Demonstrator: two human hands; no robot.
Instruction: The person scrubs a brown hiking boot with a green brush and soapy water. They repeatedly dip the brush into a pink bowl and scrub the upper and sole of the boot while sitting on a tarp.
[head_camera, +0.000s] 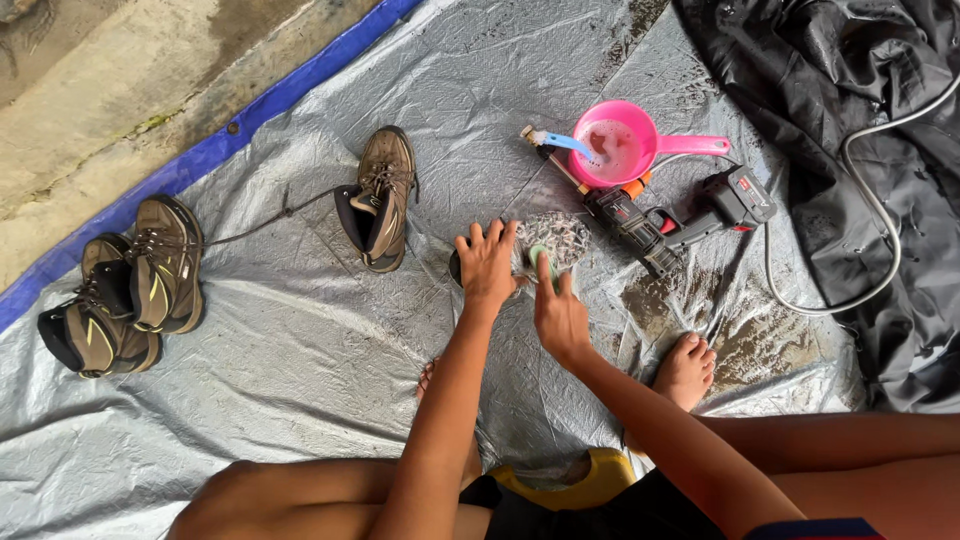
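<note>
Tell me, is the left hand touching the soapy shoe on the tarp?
Touching. The head view shows the left hand pressed flat on the dark, suds-covered shoe, fingers spread across its near side with no gap, while the right hand scrubs beside it.

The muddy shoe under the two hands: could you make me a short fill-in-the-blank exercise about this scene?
1. The left hand presses down on a muddy shoe lying sole-____.
2. The pink plastic scoop holds a brush with a ____ handle.
3. Besides the shoe under the hands, ____ brown lace-up hiking boots lie on the grey tarpaulin.
4. The right hand grips a small ____ scrubber.

Missing words: up; blue; three; green
</note>
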